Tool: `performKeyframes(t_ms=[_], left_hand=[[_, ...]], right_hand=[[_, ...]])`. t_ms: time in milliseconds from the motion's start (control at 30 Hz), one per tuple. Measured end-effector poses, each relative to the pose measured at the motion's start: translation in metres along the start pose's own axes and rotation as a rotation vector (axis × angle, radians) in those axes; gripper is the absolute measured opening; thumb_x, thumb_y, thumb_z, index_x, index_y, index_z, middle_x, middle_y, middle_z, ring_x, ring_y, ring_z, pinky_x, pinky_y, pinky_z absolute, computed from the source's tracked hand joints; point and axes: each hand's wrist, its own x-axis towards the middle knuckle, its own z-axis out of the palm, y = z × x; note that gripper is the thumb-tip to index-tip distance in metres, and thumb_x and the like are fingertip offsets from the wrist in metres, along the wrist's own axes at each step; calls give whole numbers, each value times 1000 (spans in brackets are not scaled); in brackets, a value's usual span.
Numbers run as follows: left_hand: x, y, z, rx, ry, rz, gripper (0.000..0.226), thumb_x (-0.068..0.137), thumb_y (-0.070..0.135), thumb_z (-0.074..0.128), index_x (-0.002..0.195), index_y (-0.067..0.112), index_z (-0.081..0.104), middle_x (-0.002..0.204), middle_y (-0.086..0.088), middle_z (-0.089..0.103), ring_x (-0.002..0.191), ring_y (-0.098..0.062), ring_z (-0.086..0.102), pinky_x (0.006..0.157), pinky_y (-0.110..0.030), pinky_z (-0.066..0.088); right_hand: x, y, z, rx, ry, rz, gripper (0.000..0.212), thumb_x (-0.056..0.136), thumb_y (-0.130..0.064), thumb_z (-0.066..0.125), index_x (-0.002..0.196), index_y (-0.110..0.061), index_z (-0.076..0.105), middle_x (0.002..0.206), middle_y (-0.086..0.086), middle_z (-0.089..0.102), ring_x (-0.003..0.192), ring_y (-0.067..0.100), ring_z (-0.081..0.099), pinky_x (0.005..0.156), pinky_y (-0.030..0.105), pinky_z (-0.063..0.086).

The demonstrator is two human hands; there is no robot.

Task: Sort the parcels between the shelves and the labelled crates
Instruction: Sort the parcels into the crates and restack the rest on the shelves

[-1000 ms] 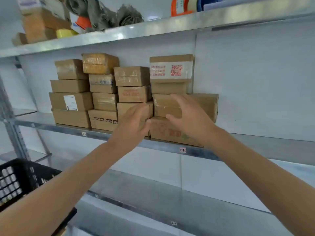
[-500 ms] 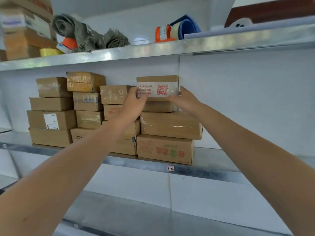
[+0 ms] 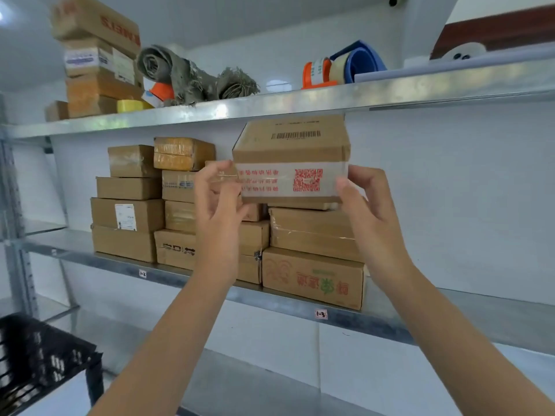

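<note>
My left hand and right hand hold one parcel between them, just above the middle of the frame. The left fingers curl round its left end. On the right, my thumb presses on the front face and the other fingers wrap behind the right end. The parcel is a small brown box tilted so I see its top, which carries a barcode. A white tape band with red print and a red square code runs across its front. Its lower edge is right over a flat box at the top of the right-hand stack, and I cannot tell if they touch.

Behind and below my hands, more brown parcels stand in several stacks on the middle shelf. The bottom box on the right has green and red print. Further left, one parcel bears a white label. Small tags reading 1-2 and 1-3 are stuck on the shelf's front edge.

On the top shelf I see an orange tape holder, a blue roll, a grey netting bundle, a yellow tape roll and a pile of boxes at the upper left. A black crate sits in the lower left corner.
</note>
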Motion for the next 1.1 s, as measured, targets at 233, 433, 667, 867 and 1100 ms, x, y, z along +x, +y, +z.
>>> performKeyframes(t_ms=[233, 433, 667, 867, 1100], left_hand=[[-83, -15, -72, 127, 181, -256, 22, 99, 38, 56, 93, 31, 75, 101, 2, 76, 103, -9, 70, 91, -35, 58], [-153, -40, -122, 347, 213, -362, 29, 91, 48, 65, 72, 27, 60, 94, 0, 73, 96, -14, 69, 94, -38, 54], [-212, -36, -165, 486, 282, -428, 48, 83, 52, 72, 74, 9, 51, 72, 2, 59, 68, -5, 59, 71, -14, 47], [-244, -25, -201, 566, 368, -535, 31, 81, 54, 73, 101, 31, 72, 97, -2, 69, 85, -5, 66, 76, -27, 56], [-271, -18, -229, 650, 438, -722, 27, 78, 56, 62, 97, 42, 76, 101, 14, 73, 96, -2, 67, 87, -29, 51]], right_hand=[[-81, 42, 13, 104, -29, 410, 50, 84, -72, 54, 90, -22, 55, 104, -2, 72, 104, 16, 69, 96, 47, 54], [-151, 79, 31, 64, -100, 601, 39, 77, -67, 66, 78, -29, 55, 92, -11, 71, 94, 6, 68, 93, 39, 52], [-197, 102, 46, -8, -281, 650, 24, 87, -53, 63, 106, -39, 67, 87, -24, 69, 85, -3, 67, 68, 9, 47], [-230, 106, 64, -2, -465, 648, 37, 80, -57, 65, 113, -42, 65, 98, -22, 73, 93, -2, 69, 73, 8, 52], [-261, 121, 82, -65, -589, 658, 31, 85, -41, 72, 113, -45, 60, 105, -37, 63, 86, -3, 63, 69, 6, 47]])
